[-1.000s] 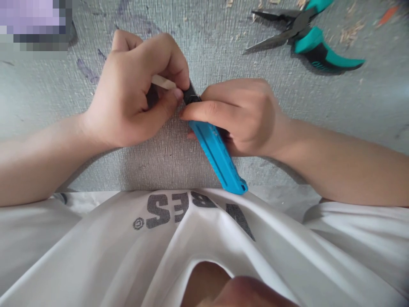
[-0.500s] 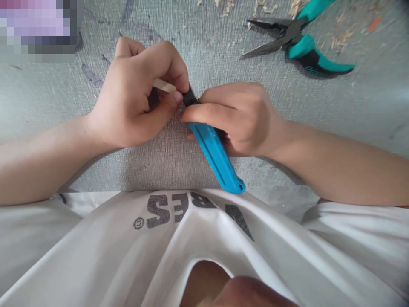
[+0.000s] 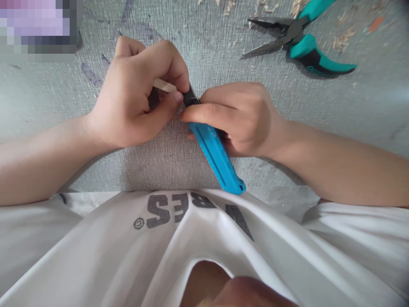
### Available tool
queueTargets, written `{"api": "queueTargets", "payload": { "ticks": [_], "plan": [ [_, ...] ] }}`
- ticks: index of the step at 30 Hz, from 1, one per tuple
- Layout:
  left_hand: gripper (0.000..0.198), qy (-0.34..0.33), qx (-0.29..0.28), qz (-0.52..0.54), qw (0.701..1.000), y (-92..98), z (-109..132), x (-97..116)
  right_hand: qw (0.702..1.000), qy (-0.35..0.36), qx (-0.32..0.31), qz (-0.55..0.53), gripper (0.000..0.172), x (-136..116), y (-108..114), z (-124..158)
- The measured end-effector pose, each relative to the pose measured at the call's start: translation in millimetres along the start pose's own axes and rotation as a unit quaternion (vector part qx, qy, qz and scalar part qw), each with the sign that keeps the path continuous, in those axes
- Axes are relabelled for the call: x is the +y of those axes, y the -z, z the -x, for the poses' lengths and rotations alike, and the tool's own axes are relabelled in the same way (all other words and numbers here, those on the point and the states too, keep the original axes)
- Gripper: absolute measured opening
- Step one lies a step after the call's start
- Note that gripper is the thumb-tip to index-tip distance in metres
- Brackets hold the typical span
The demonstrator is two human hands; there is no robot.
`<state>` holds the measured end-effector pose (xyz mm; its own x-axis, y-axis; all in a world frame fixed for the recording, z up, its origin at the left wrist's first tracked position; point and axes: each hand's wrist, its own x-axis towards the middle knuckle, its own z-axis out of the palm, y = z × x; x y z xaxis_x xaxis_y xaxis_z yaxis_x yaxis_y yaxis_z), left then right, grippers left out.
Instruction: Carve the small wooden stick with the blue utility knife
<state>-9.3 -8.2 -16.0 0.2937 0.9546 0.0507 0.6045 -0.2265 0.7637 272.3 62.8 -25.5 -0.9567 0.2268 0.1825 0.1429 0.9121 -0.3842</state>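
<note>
Between the thumb and fingers of my left hand [image 3: 137, 94] is a thin pale wooden stick [image 3: 164, 85], its far end hidden by the fingertips. My right hand [image 3: 239, 119] is closed around a utility knife [image 3: 215, 155] with a blue handle, its thumb lying across the upper part. The handle slants down and right toward the white shirt. The knife's black front part [image 3: 191, 97] sits right by my left fingertips, where the stick meets it. I cannot make out how far the blade reaches.
Needle-nose pliers [image 3: 294, 34] with teal and black handles lie with jaws apart at the upper right. Wood shavings [image 3: 343, 39] and a small orange scrap [image 3: 376, 24] are scattered there. A blurred-out object [image 3: 35, 25] occupies the upper left corner of the grey textured table [image 3: 153, 166].
Both hands, the stick and the knife hold nearly the same position. The pliers and shavings appear shifted very slightly to the right in the picture.
</note>
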Motion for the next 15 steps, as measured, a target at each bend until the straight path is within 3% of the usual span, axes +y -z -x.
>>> {"api": "queueTargets", "payload": {
  "ticks": [5,9,12,15],
  "plan": [
    [0.026,-0.007,0.007,-0.008,1.000,0.5,2.2,-0.4,0.997,-0.028,-0.072,-0.005,0.058,-0.8,1.1,-2.6],
    [0.031,-0.025,0.014,-0.015,0.999,-1.2,1.5,-1.2,0.996,-0.032,-0.082,-0.007,0.062,-1.0,1.3,-2.2],
    [0.029,-0.014,0.008,-0.020,1.000,-0.3,1.7,0.9,0.999,-0.016,-0.047,0.005,0.053,-0.3,0.1,-0.6],
    [0.014,0.010,-0.002,-0.028,1.000,1.7,2.5,4.4,0.999,0.014,0.024,0.019,0.039,0.2,-0.9,0.0]
  ]
}}
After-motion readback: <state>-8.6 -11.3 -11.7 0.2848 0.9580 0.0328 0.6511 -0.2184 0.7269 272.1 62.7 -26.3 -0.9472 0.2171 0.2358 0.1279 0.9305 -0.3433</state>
